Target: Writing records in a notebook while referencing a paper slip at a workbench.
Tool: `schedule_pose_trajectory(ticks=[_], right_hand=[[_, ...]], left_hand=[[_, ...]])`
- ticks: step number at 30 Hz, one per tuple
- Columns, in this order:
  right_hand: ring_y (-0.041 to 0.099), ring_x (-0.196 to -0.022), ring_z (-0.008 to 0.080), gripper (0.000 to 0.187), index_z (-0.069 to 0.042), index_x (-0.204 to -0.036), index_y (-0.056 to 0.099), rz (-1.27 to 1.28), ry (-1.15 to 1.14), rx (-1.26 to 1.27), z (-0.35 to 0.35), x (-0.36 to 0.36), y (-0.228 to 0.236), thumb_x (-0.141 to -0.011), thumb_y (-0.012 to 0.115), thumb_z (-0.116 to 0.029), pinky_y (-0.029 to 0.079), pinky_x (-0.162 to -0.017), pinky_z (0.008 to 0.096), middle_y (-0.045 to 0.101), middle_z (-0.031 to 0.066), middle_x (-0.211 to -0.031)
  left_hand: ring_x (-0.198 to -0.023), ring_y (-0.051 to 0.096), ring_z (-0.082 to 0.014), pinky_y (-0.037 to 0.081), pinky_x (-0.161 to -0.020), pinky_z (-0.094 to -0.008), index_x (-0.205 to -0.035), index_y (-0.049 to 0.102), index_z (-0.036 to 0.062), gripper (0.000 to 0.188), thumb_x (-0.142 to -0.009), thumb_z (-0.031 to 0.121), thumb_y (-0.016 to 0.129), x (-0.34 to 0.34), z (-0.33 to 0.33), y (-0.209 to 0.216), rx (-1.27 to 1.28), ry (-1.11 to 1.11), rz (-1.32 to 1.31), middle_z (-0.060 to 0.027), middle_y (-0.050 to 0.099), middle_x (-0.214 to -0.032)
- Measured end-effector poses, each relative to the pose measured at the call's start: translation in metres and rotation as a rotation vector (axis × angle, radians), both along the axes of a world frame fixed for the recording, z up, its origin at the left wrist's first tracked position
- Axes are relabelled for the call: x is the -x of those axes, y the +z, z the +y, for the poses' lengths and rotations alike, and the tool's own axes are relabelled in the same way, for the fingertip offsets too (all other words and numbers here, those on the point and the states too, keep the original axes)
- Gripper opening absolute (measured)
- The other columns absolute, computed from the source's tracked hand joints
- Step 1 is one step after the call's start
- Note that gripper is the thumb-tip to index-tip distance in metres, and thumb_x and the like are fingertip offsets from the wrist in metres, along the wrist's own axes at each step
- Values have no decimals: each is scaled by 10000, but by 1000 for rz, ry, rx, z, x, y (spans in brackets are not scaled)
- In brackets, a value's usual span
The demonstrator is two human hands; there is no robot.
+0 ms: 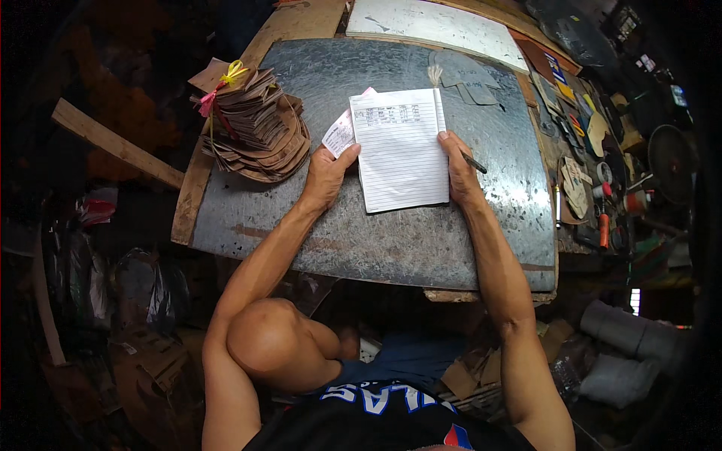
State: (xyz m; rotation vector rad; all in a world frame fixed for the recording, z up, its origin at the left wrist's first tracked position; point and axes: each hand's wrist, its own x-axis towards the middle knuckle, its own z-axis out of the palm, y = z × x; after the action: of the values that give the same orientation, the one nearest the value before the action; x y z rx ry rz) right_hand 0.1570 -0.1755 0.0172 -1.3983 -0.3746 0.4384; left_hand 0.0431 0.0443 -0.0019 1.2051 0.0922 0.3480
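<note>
Between my two hands is a lined notepad [402,165] with handwriting across its upper lines. My left hand [329,173] grips the pad's left edge, its thumb on the page. A small pinkish slip of paper [340,137] sticks out beside the pad above that hand, held along with it or lying under it; I cannot tell which. On the pad's right edge my right hand [460,167] is closed, thumb near the top side. A dark pen [473,161] pokes out from the right hand's fingers.
A bundle of brown cut pieces [252,124], tied with pink and yellow ribbon, stands on the left of the grey metal-topped table [316,244]. Grey flat templates [466,75] lie at the far side. Tools and an orange-handled tool [604,230] crowd the right side bench.
</note>
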Motion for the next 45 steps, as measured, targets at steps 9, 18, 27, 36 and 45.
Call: schedule_pose_trajectory(ticks=[9,18,27,36,45], right_hand=[[527,-794,116,397,0,-1038,593,-5,-8,-2,2,0,-1,-947,499,-375,420,-726,257,593,63,-878],[530,-796,122,404,1,-1052,594,-5,-15,7,0,-1,-1,-949,495,-377,421,-726,263,597,66,-884],[552,-828,130,414,6,-1084,587,-24,3,28,0,2,3,-957,486,-376,435,-743,262,613,84,-924],[556,-855,133,408,10,-1100,578,-14,16,1,0,-1,0,-962,481,-362,436,-766,261,618,89,-955],[552,-849,132,414,14,-1103,580,0,6,13,-1,-1,1,-955,485,-360,431,-774,261,621,91,-957]], left_hand=[[-1080,596,-154,453,-956,-285,-1218,569,-32,315,-924,74,603,0,1,-1,10,5,-3,-96,634,-1187],[-1054,601,-145,456,-941,-279,-1203,577,-44,306,-925,81,604,0,1,-1,2,-8,-4,-94,643,-1162],[-1066,597,-150,453,-945,-279,-1194,586,-45,301,-923,84,605,0,0,1,-11,14,3,-102,637,-1174],[-1081,590,-149,447,-954,-280,-1203,579,-46,301,-923,64,594,0,0,3,-29,21,10,-96,633,-1185],[-1071,593,-147,452,-948,-280,-1200,582,-45,300,-921,64,597,0,-3,6,-34,37,7,-97,637,-1174]])
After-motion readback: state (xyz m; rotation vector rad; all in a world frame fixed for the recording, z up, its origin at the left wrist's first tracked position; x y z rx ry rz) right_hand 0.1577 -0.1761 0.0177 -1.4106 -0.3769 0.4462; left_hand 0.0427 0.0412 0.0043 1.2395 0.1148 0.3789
